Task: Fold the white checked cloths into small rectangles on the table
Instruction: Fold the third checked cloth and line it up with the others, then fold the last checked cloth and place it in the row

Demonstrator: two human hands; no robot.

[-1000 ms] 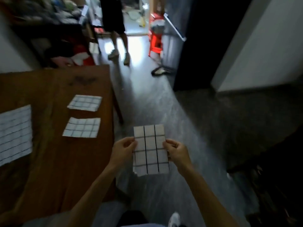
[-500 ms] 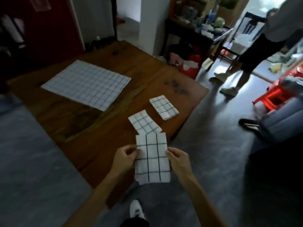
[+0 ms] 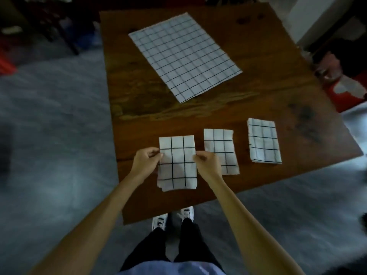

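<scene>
Here, folded checked cloth (image 3: 177,162) in the pinching grip of left hand (image 3: 146,162) and right hand (image 3: 207,165), above table (image 3: 139,108).

A dark brown wooden bench (image 3: 198,108) is standing on a grey mottled floor (image 3: 55,135). Dim light is falling across the room, a red object (image 3: 345,92) is showing beyond the bench's right edge, and dark furniture is sitting blurred past its far-left corner.

We see 4 white cloths (image 3: 177,162) with black grid checks on a brown wooden table (image 3: 258,108); the floor (image 3: 55,120) is grey.
</scene>
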